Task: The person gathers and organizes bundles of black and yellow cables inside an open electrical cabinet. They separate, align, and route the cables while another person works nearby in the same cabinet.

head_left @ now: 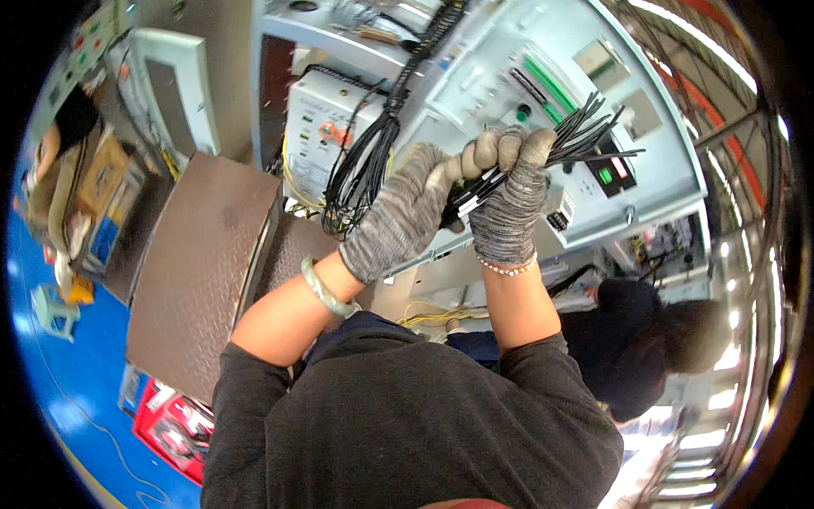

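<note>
Both my hands wear grey knitted work gloves and are closed on one bundle of thin black wires (pixel 585 136). My right hand (pixel 513 191) grips it near the cut ends, which fan out to the upper right past my fist. Close beside it, my left hand (pixel 407 199) is wrapped round the same bundle, knuckles almost touching the right hand. White sleeves or labels (pixel 476 200) show on the wires between my hands. Further left, a thick loop of black cable (pixel 360 174) hangs down from a braided harness (pixel 437 38).
Behind my hands stands an open grey cabinet door (pixel 670 161) with a green terminal strip (pixel 547 85). A white control box (pixel 326 127) is left of the cables. Brown metal plates (pixel 199 263) lie at my left. Another person (pixel 627 339) is close on my right.
</note>
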The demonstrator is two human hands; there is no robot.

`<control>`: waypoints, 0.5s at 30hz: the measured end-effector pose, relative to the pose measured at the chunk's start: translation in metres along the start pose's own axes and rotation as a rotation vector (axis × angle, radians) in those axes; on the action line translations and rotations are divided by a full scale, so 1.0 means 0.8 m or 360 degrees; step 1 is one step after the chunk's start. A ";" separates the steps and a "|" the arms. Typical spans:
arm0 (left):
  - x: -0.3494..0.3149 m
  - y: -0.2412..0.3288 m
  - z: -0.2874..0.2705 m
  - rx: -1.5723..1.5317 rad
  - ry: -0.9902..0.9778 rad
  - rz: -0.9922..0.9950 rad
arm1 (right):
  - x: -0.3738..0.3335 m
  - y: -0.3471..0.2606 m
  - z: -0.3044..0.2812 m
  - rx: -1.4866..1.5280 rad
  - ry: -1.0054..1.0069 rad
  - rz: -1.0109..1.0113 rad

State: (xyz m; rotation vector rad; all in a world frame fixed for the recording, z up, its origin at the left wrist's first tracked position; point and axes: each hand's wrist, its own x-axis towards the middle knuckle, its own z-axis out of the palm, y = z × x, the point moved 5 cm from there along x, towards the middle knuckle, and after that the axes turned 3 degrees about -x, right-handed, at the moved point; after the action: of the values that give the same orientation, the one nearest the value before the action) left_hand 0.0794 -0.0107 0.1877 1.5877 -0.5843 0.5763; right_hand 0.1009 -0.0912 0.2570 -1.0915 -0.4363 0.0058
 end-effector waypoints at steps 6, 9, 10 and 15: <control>0.011 0.005 0.046 0.0463 -0.0188 0.0269 | 0.007 -0.027 -0.086 -0.1159 -0.0068 -0.0388; 0.020 -0.007 0.057 0.0199 -0.0319 -0.0047 | 0.010 -0.015 -0.133 -0.1216 -0.0333 -0.0085; 0.018 -0.014 0.063 -0.0003 -0.0383 -0.0275 | 0.018 0.002 -0.175 -0.1352 -0.0515 -0.0117; 0.018 -0.018 0.057 -0.0134 -0.0389 -0.0628 | -0.010 -0.040 -0.134 -0.1030 -0.0856 0.0413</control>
State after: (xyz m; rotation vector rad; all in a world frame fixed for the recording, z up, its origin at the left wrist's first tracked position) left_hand 0.1013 -0.0557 0.1828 1.6484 -0.4504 0.0621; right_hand 0.1238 -0.1996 0.2407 -1.7880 -0.8067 0.4198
